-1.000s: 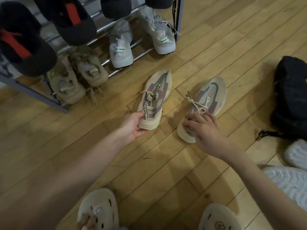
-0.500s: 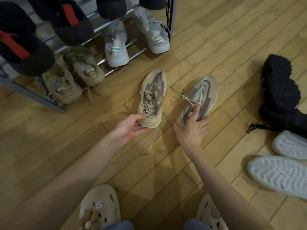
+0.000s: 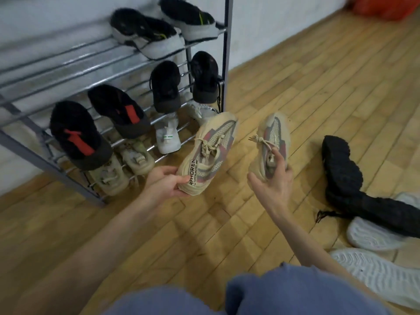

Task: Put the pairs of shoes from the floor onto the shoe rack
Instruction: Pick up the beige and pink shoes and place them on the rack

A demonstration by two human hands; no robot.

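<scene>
Head view: left hand [image 3: 167, 183] grips the heel of the left sneaker [image 3: 209, 153], right hand [image 3: 273, 180] pinches the right sneaker [image 3: 272, 144] at its tongue; both are lifted above the floor [image 3: 204, 228], toes pointing away beside the shoe rack [image 3: 225, 53]. Motion blurs them.

A white wall [image 3: 272, 30] runs across the back of the room. A wooden floor [image 3: 318, 87] of narrow honey-coloured boards meets the foot of the wall and spreads out from it toward the camera. The boards lie in short staggered lengths with dark seams between them. An orange-red object [image 3: 384, 6], cut off by the frame edge, sits against the wall at its far right end. Blue fabric [image 3: 250, 296], blurred, lies along the bottom edge, farthest from the wall.
</scene>
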